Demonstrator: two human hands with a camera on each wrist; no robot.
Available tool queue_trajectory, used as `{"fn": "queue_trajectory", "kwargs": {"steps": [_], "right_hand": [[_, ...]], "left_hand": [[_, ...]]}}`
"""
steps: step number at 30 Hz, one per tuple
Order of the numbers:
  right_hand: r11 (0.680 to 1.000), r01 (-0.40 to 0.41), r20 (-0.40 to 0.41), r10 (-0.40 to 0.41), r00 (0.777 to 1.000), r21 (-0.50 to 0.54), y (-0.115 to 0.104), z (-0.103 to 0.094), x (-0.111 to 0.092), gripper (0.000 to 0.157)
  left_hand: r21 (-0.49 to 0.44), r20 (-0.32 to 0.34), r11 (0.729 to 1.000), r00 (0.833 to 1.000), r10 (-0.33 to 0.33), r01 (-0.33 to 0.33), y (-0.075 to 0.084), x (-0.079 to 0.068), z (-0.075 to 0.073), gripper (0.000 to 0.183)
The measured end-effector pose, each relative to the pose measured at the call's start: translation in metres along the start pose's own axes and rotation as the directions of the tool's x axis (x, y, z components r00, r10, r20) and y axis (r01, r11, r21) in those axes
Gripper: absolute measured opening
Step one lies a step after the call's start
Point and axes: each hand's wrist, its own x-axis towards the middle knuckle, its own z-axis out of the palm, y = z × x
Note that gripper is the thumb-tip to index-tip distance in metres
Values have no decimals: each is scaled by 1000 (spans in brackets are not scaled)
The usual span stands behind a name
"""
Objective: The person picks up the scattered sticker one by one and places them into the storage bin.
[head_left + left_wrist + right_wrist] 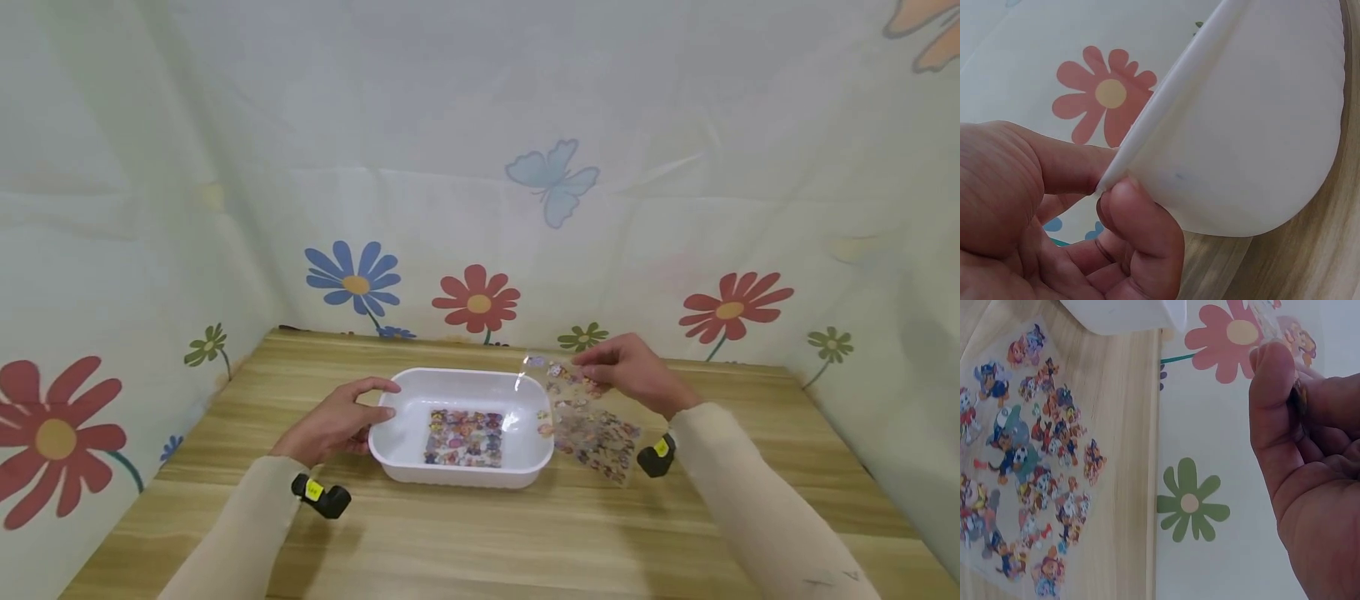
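My left hand (337, 421) pinches the left rim of a white plastic basin (465, 476), thumb inside and fingers outside. In the left wrist view the fingertips press the rim, and the outer wall of the basin (1254, 125) fills the right side. Flat on the basin's floor lies a sheet of colourful cartoon stickers (465, 439). Over the basin's right end, my right hand (637, 375) pinches a clear sticker sheet (561, 377) between thumb and fingers. Below it, beside the basin, another clear sticker sheet (600, 442) with small cartoon dogs rests on the table.
The wood-grain table (450, 542) extends around the basin. A pale cloth backdrop (420, 217) printed with flowers and butterflies rises behind the table and at both sides. Each wrist wears a small black camera (321, 497) with a yellow label.
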Motion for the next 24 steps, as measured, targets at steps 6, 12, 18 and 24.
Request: {"fn": "queue_trajectory", "kwargs": {"steps": [6,12,18,24], "right_hand": [[1000,4,36,-4,999,25,-1,9,5,29],[1000,14,73,-16,997,19,0,18,11,28],[999,25,107,-29,994,35,-3,25,14,28],[999,23,126,-28,992,42,-8,33,18,29]], "left_hand": [[-7,-5,1000,1000,4,-4,-1,0,-1,48],[-26,-4,1000,1000,0,0,-3,0,0,47],[-34,-2,999,1000,3,-3,-4,1,-1,47],[-31,3,1000,1000,5,-5,-5,2,-1,47]]}}
